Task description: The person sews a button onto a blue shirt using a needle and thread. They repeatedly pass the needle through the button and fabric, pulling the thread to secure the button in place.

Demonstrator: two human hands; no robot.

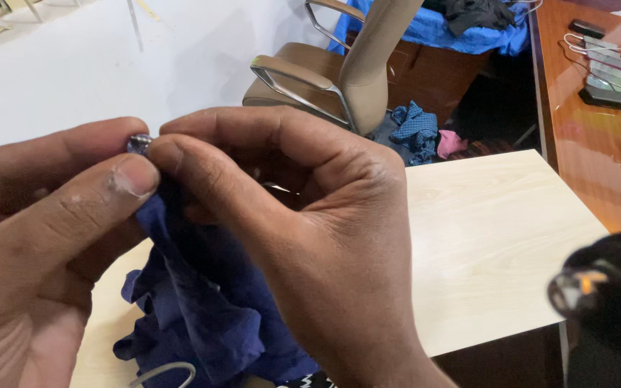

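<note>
My left hand (44,237) and my right hand (303,215) meet close to the camera, fingertips touching. Both pinch the top edge of a dark blue cloth (203,302) that hangs down onto the light wooden table (483,237). A small shiny dark bit, perhaps a button or snap (139,143), shows between my left thumb and forefinger. My right thumb and forefinger press against the same spot. The cloth's lower folds bunch on the table under my hands.
A tan office chair (325,72) with metal armrests stands beyond the table. Blue and pink cloths (425,133) lie on the floor by it. A glossy brown desk (598,115) with phones and cables is at right. A black blurred object (612,302) sits at bottom right.
</note>
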